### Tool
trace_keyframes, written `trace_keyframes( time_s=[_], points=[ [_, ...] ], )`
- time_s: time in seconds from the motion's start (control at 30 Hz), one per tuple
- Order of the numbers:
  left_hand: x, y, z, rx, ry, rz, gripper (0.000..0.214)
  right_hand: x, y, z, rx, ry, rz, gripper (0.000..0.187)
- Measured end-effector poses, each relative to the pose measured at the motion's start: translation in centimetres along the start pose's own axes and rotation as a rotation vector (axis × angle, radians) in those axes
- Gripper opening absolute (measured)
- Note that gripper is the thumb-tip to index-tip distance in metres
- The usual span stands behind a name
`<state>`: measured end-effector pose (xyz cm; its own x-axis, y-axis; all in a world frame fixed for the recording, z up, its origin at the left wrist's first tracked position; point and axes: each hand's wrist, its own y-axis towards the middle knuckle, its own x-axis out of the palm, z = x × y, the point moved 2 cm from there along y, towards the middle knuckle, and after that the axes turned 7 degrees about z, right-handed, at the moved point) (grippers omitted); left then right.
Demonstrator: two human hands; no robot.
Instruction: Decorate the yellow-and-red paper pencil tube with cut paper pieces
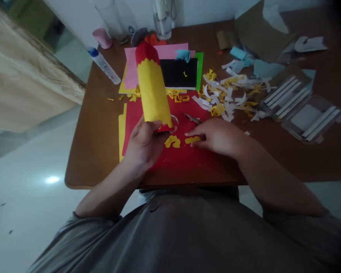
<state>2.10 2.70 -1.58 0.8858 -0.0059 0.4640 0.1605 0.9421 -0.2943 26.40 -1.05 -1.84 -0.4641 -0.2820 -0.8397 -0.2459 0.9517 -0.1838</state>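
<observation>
My left hand (144,142) grips the lower end of a yellow paper tube (155,91) with a scalloped red top, shaped like a pencil. The tube leans up and away over the table, and a red edge shows at its base. Low over the red paper sheet (176,161), my right hand (216,138) has its thumb and index finger apart around small yellow paper cut-outs (189,140). Whether the fingertips touch them is unclear. More yellow cut-outs (172,141) lie between the hands. Scissors (192,118) rest just beyond my right hand, partly hidden.
Yellow and white paper scraps (227,93) are heaped to the right, beside an open clear case (309,117) of white sticks. A glue bottle (104,65) lies at the left. Behind are coloured sheets (179,74) and a glass (162,24). The table's front edge (102,187) is close to my body.
</observation>
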Motion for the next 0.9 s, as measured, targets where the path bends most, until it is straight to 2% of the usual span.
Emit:
trace_keyframes(
  time_s=[0.13, 0.3, 0.43, 0.5, 0.57, 0.67, 0.8, 0.9],
  points=[
    [0.4, -0.3, 0.9, 0.011, -0.037, -0.061, 0.034, 1.0, 0.9, -1.3, 0.022, -0.082, -0.021, 0.021],
    [0.4, -0.6, 1.4, 0.038, -0.040, -0.101, 0.041, 0.9, 0.7, -2.1, 0.003, 0.002, -0.008, 0.008],
    [0.2, -0.3, 1.0, 0.113, 0.025, -0.106, 0.044, 0.8, 0.4, -2.0, 0.029, 0.122, -0.041, 0.012],
    [0.3, -0.2, 0.7, 0.099, 0.051, -0.140, 0.046, 0.5, 0.3, -2.0, 0.028, 0.213, -0.004, 0.014],
    [0.5, -0.2, 0.5, 0.071, 0.062, -0.178, 0.049, 0.0, 0.0, -2.0, 0.027, 0.355, 0.083, 0.016],
    [0.6, -0.4, 0.3, 0.078, 0.070, -0.222, 0.047, -0.9, -0.6, -2.0, 0.076, 0.707, 0.199, 0.013],
    [0.5, -0.8, -0.2, 0.058, 0.082, -0.324, 0.043, -1.0, -1.1, -2.5, 0.085, 1.240, 0.286, 0.030],
    [0.5, -1.0, -0.7, 0.045, 0.068, -0.371, 0.049, -0.2, -1.0, -3.1, 0.121, 1.441, 0.291, 0.036]
  ],
)
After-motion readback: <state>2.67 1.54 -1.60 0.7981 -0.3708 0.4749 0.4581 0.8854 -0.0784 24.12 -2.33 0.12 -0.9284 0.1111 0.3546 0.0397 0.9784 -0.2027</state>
